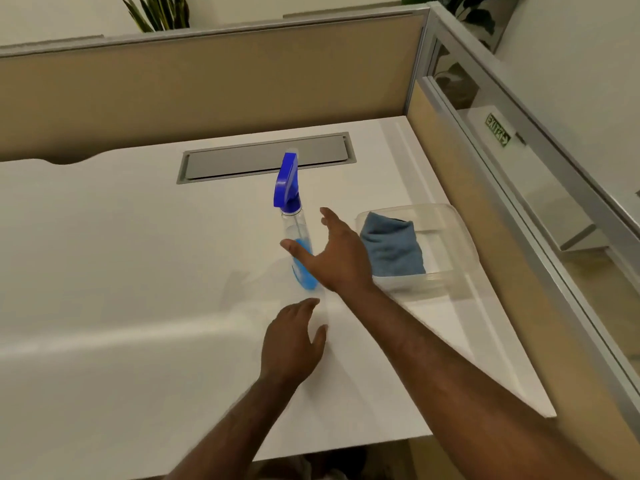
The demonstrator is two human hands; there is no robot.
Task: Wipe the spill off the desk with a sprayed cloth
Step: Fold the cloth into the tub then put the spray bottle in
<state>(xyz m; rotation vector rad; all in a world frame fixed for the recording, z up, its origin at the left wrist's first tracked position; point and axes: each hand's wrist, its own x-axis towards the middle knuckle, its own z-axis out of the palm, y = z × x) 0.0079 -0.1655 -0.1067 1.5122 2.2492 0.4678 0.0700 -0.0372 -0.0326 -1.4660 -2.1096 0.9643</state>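
Note:
A clear spray bottle (290, 209) with a blue trigger head and blue liquid in its lower part stands upright on the white desk (121, 254). My right hand (332, 252) is open beside the bottle, thumb across its lower body, fingers spread to its right, not closed around it. A folded blue cloth (393, 245) lies in a clear plastic container (446, 233) just right of that hand. My left hand (294, 341) hovers open, palm down, over the desk in front of the bottle. A faint smear (242, 282) shows left of the bottle's base.
A grey cable hatch (266, 159) is set into the desk behind the bottle. Beige partition walls (207, 88) close off the back and right sides, with a glass panel (519, 161) on the right. Plants stand behind the partition.

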